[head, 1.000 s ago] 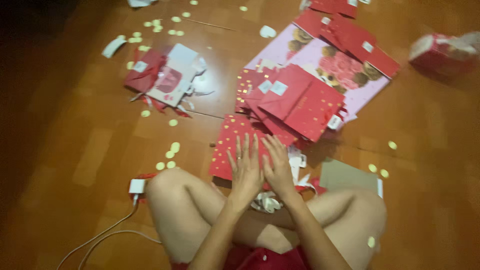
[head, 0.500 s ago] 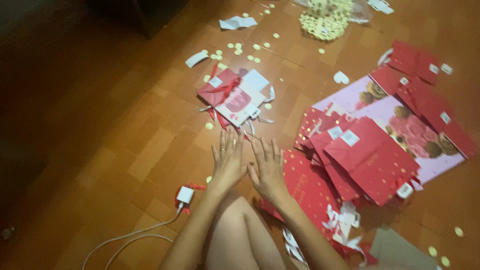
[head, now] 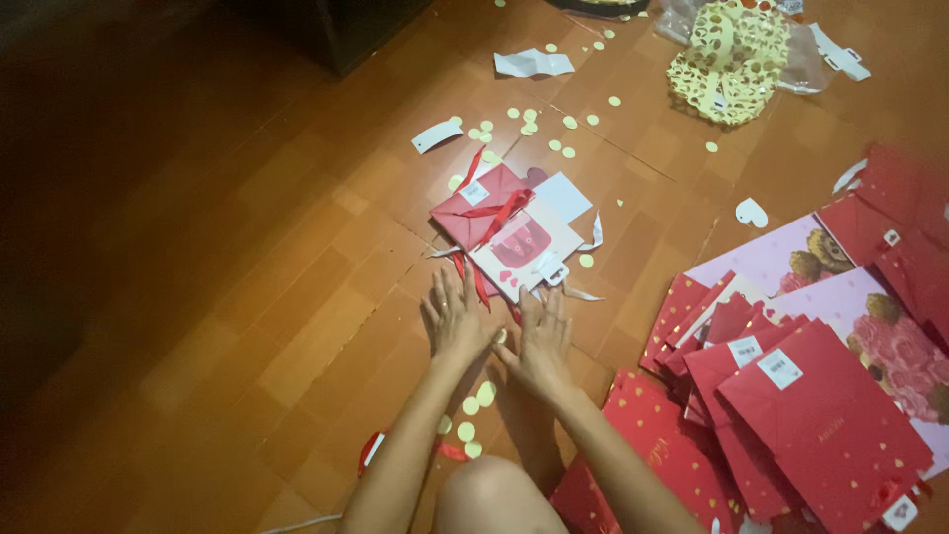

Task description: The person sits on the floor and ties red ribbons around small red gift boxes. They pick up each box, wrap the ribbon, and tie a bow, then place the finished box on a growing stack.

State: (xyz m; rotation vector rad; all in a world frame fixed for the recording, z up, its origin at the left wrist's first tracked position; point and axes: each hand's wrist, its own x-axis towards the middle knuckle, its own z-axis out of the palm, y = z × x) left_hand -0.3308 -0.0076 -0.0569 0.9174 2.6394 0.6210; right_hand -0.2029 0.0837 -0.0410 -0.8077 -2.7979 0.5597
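Down on the wooden floor (head: pixel 247 326), both hands lie flat with fingers spread wide, palms down and holding nothing: the left hand (head: pixel 457 318) and the right hand (head: pixel 542 341) sit side by side, thumbs nearly meeting over a pale paper dot. Just beyond the fingertips lies a small pile of gift bags (head: pixel 509 229), a red one with a red ribbon on top of a white one with a red picture, with white strips of paper poking out from beneath; the fingertips reach close to its near edge, though whether they touch it cannot be told. Pale round paper dots (head: pixel 473 407) are scattered on the floor between the forearms and further off past the pile. To the right, a heap of flat red gift bags (head: pixel 801 415) with white tags overlaps a pink flowered bag (head: pixel 791 262). Farther away, at the top, sits a yellow cut-out paper piece (head: pixel 730 61) on clear plastic, with white paper scraps (head: pixel 534 64) nearby.
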